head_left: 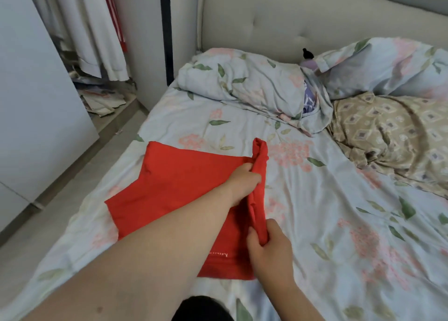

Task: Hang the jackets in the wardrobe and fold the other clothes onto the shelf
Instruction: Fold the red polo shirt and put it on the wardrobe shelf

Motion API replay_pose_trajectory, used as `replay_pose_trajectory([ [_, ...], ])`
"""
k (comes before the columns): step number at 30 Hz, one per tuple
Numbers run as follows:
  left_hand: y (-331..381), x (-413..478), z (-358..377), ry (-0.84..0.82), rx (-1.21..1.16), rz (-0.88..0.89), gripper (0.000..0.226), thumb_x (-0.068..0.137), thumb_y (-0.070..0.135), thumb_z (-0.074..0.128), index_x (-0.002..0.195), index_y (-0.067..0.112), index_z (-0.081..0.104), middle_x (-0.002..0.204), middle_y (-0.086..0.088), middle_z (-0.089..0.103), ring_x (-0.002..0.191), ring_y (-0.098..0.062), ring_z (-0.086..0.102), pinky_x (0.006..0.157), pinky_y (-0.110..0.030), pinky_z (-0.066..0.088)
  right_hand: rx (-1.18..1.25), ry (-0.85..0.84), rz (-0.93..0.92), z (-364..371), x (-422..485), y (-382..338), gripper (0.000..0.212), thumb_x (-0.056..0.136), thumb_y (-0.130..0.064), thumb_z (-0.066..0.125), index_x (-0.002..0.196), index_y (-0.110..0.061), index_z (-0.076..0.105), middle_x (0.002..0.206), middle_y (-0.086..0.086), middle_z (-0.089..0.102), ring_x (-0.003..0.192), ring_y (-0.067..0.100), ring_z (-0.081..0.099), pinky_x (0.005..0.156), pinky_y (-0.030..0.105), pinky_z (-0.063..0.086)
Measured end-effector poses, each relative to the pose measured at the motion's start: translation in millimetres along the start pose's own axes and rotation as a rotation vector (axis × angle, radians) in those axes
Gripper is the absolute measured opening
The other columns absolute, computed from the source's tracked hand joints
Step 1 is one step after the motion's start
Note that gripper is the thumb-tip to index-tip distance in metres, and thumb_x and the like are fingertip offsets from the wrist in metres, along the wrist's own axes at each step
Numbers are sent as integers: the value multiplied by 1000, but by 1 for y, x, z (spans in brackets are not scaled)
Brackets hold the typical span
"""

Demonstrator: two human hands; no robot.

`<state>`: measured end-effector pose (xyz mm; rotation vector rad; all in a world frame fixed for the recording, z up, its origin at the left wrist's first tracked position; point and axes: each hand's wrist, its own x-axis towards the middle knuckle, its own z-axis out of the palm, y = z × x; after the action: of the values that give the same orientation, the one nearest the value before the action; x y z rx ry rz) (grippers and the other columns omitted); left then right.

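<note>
On the head camera the folding step is looking under way: the flat red cotton garment (174, 194) is lying on the floral-print bedsheet (339, 199), its long axis running roughly 12 to 6 o'clock and its lettered hem pointing at 6. The left hand (242, 182) and right hand (269, 245) are both pinching its bunched 3 o'clock edge. Next, I'd judge, that edge is wanting carrying toward 9 o'clock, kept taut and even.

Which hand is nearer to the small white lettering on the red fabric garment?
Right. The right hand grips the bunched edge of the red garment beside the white lettering; the left hand grips that edge farther up the bed.
</note>
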<state>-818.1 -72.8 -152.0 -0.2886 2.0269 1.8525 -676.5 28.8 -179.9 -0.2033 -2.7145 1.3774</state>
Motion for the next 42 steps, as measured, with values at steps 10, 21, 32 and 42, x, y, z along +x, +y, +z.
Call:
replay_pose_trajectory([
  [10, -23, -70, -183, 274, -34, -43, 19, 86, -4, 55, 87, 13, 64, 80, -7, 68, 60, -14, 63, 46, -16, 46, -61, -356, -143, 112, -33, -125, 38, 87, -23, 55, 123, -22, 45, 101, 9, 69, 92, 31, 64, 70, 34, 43],
  [21, -119, -121, -245, 683, 179, 18, 14, 82, 36, 63, 78, 27, 54, 74, 14, 56, 75, -17, 56, 68, -32, 39, -49, -212, -291, 119, -33, -105, 36, 86, -27, 58, 119, -14, 67, 112, -2, 65, 106, 16, 60, 95, 23, 43],
  [32, -136, -165, -204, 450, 186, -212, 52, 93, 57, 51, 103, 10, 72, 104, -8, 72, 99, -29, 65, 83, -34, 47, 304, -331, 679, 97, -25, -61, 9, 92, -16, 61, 92, -7, 62, 94, 10, 71, 83, 27, 68, 70, 35, 58],
  [42, -106, -191, -189, 286, -818, -335, 23, 98, -2, 50, 120, 3, 53, 94, -18, 65, 81, -28, 63, 46, -35, 58, 360, -302, 587, 73, -43, -83, 9, 86, -5, 56, 89, 3, 55, 86, 20, 61, 73, 32, 59, 68, 47, 55],
])
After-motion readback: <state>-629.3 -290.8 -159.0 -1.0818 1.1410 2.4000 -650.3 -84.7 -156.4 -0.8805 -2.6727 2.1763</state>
